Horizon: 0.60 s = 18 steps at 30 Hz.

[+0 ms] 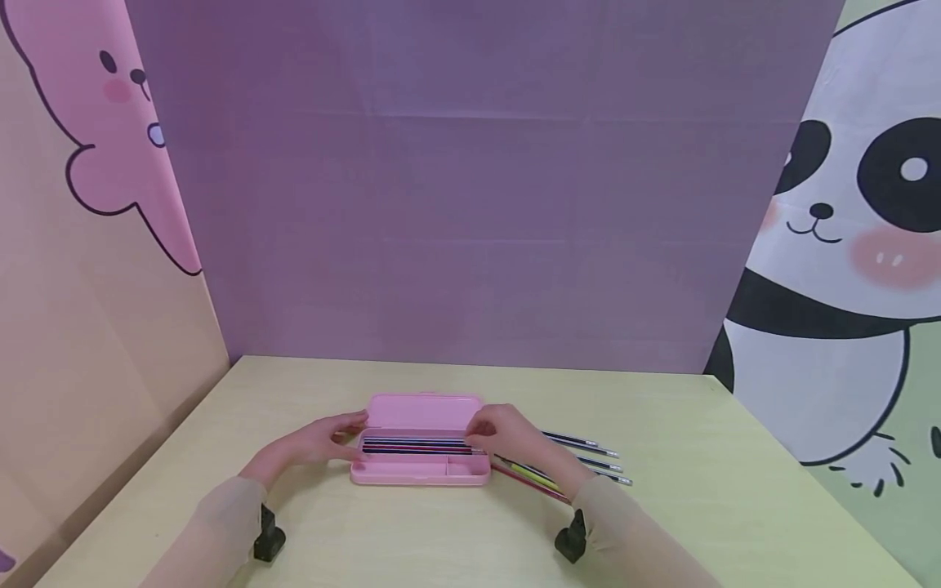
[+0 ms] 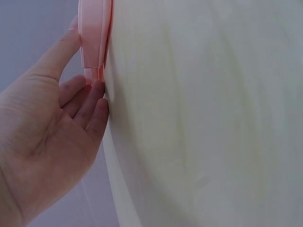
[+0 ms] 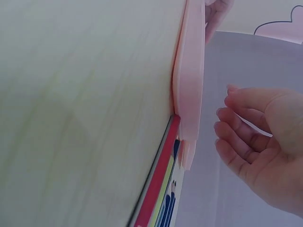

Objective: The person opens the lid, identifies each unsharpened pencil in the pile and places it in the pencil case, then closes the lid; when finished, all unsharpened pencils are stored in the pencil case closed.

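Observation:
A pink pencil case (image 1: 400,470) lies unfolded on the table, its lid (image 1: 422,411) tipped back. Several dark striped pencils (image 1: 415,445) and a red one lie side by side in its long compartment. My left hand (image 1: 316,441) holds the case's left end, thumb on one side and fingers by the lid, as the left wrist view also shows. Over the right end of the case hovers my right hand (image 1: 515,434). Its fingers (image 3: 234,130) are loosely bent with nothing visible between them in the right wrist view.
Right of the case, partly under my right forearm, lie several loose pencils: dark ones with pale ends (image 1: 588,443), a yellow pencil (image 1: 535,475) and a red pencil (image 3: 156,189). A purple panel (image 1: 470,204) stands behind the pale wooden table (image 1: 412,539).

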Available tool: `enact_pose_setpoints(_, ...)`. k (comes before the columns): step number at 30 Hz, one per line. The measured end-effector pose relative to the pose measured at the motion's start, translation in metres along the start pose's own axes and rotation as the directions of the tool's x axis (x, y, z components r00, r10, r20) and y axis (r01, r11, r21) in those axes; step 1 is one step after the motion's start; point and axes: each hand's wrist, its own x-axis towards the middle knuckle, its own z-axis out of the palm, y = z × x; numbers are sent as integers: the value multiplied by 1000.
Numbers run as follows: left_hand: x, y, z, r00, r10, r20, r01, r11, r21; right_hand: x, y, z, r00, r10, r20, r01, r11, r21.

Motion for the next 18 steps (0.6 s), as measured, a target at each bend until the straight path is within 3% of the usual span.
enact_pose_setpoints(7, 0, -2, 0, 1000, 10, 1, -10, 1000, -6, -10, 8, -7, 999, -20, -33, 20, 1000, -20)
enact_pose_setpoints(18, 0, 0, 1, 1000, -8, -8, 8, 1000, -5, -29, 11, -20, 999, 17, -42, -19, 999, -41)
